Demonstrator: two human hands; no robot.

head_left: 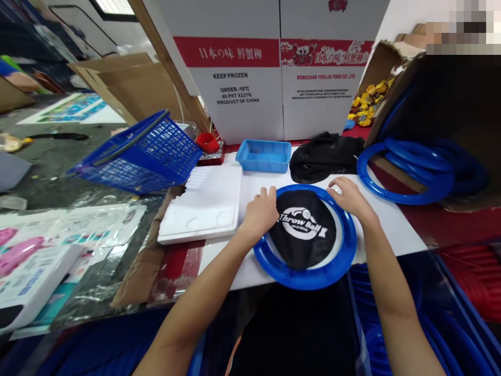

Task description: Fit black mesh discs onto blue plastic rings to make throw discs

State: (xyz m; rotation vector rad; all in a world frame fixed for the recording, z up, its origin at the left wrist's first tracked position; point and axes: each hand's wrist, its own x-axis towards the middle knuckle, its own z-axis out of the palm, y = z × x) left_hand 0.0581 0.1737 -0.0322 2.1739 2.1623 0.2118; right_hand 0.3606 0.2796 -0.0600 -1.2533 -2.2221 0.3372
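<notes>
Blue ring [305, 278] with black mesh [301, 245] lies on the desk [391, 230] beneath the fingers, likely light, rim stiff, mesh soft. Left hand [260, 211] curls at its far rim, grip unclear; right hand [348, 197] rests spread there.

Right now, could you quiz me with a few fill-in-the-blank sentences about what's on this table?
1. The ring that the left hand and right hand touch is coloured ____.
2. The black mesh inside the ring is printed with the words Throw ____.
3. The small cup to the left of the blue tray is coloured ____.

Missing words: blue; Ball; red.
</notes>
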